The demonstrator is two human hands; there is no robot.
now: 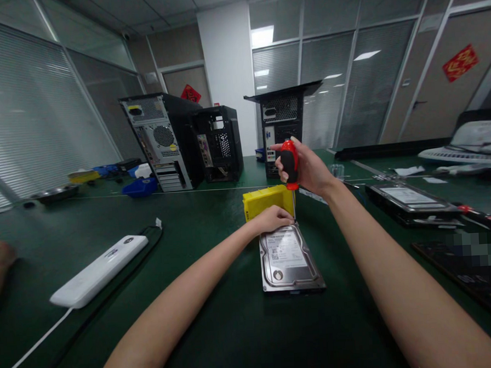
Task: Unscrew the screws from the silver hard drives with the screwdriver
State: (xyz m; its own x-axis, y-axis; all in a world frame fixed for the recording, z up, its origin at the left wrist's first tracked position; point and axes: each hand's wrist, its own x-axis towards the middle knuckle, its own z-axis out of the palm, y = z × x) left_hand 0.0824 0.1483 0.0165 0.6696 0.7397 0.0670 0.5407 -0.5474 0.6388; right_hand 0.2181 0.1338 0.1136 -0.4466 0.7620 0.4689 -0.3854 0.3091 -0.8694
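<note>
A silver hard drive (288, 258) with a white label lies flat on the green table. My left hand (273, 219) rests on its far edge, fingers bent and together; whether they pinch anything small is hidden. My right hand (304, 167) is wrapped round the red and black handle of a screwdriver (289, 165), held upright. The screwdriver's tip meets the far right corner of the drive, close to my left fingertips. Just behind my left hand stands a yellow plastic bin (266, 200).
Computer cases (185, 137) stand at the back, another (281, 116) behind my right hand. A white power strip (102, 268) and cable lie left, near another person's hand (0, 260). More drives (411, 197) and a dark board (468, 271) lie right. Blue tray (140, 187) back left.
</note>
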